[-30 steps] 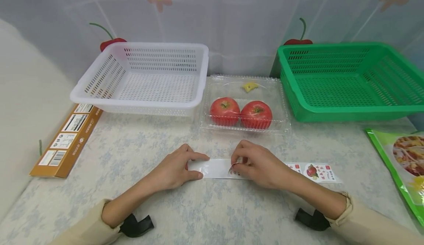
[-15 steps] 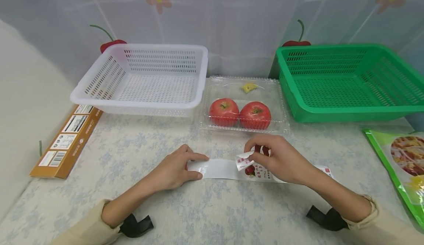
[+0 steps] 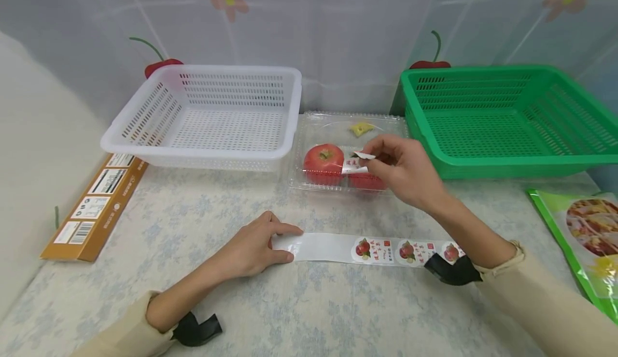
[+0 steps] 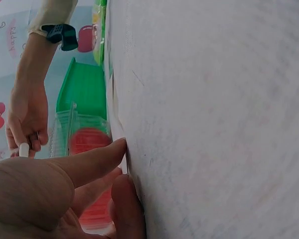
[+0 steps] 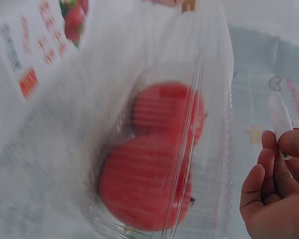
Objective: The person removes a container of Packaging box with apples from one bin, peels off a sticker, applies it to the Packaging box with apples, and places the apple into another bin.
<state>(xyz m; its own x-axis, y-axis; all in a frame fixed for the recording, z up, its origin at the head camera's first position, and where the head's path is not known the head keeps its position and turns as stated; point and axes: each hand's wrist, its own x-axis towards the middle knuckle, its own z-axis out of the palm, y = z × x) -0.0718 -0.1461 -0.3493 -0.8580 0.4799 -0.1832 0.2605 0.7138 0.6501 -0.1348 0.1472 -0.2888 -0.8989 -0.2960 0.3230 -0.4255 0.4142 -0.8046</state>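
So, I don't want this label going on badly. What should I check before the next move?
1. Label off the strip: ok, pinched in the right hand.
2. Label not touching the clear container yet: ok, it hangs apart from it.
3. Label flat: not ok, its held end curls.
4. Left hand on the strip: ok, at the blank end.
5. Both red fruits inside: ok.
6. Lid fastened: cannot tell.

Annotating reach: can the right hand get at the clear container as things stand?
Probably yes: the right hand, pinching a sticker, hovers over the clear container, with nothing visible blocking the way.
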